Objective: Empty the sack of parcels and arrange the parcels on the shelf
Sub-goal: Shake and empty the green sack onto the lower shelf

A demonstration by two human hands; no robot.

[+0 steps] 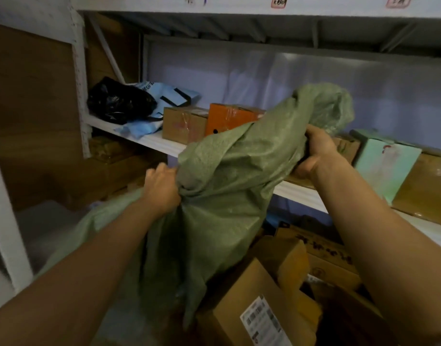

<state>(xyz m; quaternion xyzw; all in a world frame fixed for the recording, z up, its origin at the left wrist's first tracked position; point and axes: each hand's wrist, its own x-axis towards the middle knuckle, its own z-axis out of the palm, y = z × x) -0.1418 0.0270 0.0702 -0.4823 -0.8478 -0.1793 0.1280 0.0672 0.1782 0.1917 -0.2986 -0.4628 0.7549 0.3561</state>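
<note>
- Down near the bottom right: a heap of brown cardboard boxes (277, 290), one tipped, with a white label (264, 320) on its side.
- Just left of that heap: a big green sack (214, 196), hanging crumpled, bottom end down among the boxes, top end lifted up to the right.
- On the left side of the sack: left hand (162, 188), fingers curled tight, gripping a bunch of the green cloth.
- Higher up on the right: right hand (316, 153), fist closed round the twisted top part of the sack, loose end puffed up above the fist.
- Behind the hands: a white shelf (154, 141), running from far left down to near right.
- On the shelf, far left: a shiny black bag (119, 101), touching a pale blue bag (164, 96) with dark straps.
- Next along to the right: a brown box (182, 123), then an orange box (229, 118) just beside it, partly hidden by the sack.
- On the shelf at the right: a light green box (384, 163), leaning, with another brown box (424, 188) right beside it.
- Under the shelf, left side: more brown boxes (114, 166) in the dark, hard to make out.
- Up at the top: another white shelf edge (239, 6) with small tags, too blurry to read.
</note>
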